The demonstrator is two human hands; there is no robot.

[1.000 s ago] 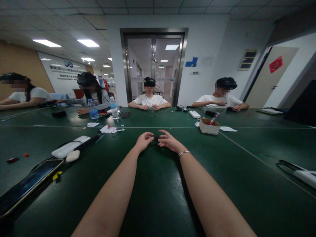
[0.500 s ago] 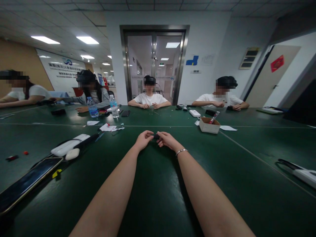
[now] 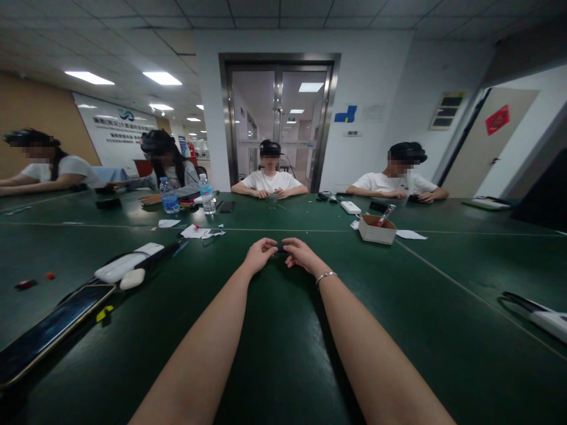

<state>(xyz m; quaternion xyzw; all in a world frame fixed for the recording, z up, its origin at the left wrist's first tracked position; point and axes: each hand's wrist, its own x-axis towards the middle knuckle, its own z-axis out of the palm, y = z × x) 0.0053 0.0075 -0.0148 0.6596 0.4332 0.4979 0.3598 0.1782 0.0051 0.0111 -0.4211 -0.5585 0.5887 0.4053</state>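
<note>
Over the green table (image 3: 266, 354) in front of me, both my hands meet at a small black object (image 3: 280, 249), too small and dark to make out its kind. My left hand (image 3: 259, 255) has its thumb and fingers closed on the object's left end. From the other side my right hand (image 3: 302, 256), with a silver bracelet (image 3: 326, 276) at the wrist, pinches the right end; its lower fingers are curled. The fingers hide part of the object.
To my left lie a phone (image 3: 57, 330), a white power bank (image 3: 128, 262) and a white rounded case (image 3: 132, 278). Ahead are paper scraps (image 3: 195, 232), water bottles (image 3: 207, 195) and a small box (image 3: 377, 231) holding a pen. Several people sit across the table.
My right hand's fingers have opened slightly and shifted on the small black object, showing a little more of it. The view has tilted up a bit.
</note>
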